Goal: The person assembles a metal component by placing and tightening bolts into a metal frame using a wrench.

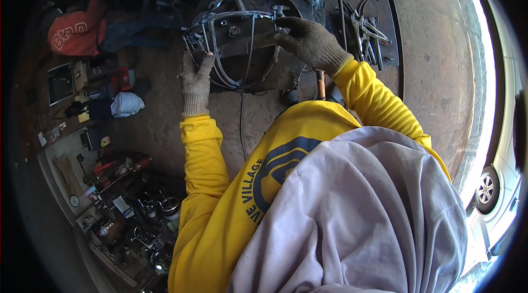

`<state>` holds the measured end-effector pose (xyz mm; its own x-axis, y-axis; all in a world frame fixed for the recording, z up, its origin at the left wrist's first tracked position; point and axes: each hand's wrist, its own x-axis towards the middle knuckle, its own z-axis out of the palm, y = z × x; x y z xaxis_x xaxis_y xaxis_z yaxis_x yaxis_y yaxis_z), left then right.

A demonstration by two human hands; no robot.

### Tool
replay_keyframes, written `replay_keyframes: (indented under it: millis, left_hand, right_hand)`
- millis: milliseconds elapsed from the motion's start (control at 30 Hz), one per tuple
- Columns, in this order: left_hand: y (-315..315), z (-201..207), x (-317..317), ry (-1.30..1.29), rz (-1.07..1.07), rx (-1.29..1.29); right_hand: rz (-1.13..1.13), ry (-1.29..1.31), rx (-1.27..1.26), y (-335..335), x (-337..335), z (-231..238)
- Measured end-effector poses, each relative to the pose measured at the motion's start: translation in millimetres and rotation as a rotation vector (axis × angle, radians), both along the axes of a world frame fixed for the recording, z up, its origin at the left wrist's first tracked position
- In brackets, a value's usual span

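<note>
Two gloved hands meet at a curved metal frame (252,45) in the head camera's downward fisheye view. The frame, built of thin rods and bent bands, sits at the near edge of a dark, cluttered tabletop (297,7), its rounded side toward the wearer. The left hand (196,81), in a knitted grey-brown glove, has its fingers closed on the frame's left end, thumb pointing up. The right hand (313,45), gloved alike, reaches to the frame's upper right corner; its index finger and thumb stand somewhat apart, and I cannot tell whether they grip the metal.

To the right, locking pliers (368,34) lie in a pile on a dark plate (388,15), close to its right edge. An orange-brown rod (321,85) stands near the wearer's waist. The wearer has a yellow sweatshirt (214,227), and a pale lilac cloth (357,210) fills the lower middle. A black cable (242,122) runs along the brown floor (434,73).

At upper left, another person in a red top (71,32) bends over in shadow. Tools and machine parts (148,227) crowd the lower left. A light-coloured car (503,166) shows at the far right.
</note>
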<state>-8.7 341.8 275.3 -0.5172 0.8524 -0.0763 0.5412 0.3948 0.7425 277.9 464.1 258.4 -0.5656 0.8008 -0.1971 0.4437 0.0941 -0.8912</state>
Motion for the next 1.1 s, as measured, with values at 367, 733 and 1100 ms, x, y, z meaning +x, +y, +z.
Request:
replay_keyframes:
  millis: [367, 733, 1100]
  left_hand:
    - [-9, -14, -8, 0.153, 0.010, 0.021]
    - [-37, -67, -114, 0.156, 0.108, 0.215]
    - [-26, -82, -141, -0.109, -0.269, 0.191]
  right_hand:
    - [-0.048, 0.155, -0.206, -53, 21, -31]
    - [-0.327, 0.092, -0.286, -78, -8, -26]
    - [-0.754, 0.086, -0.059, -88, -44, -45]
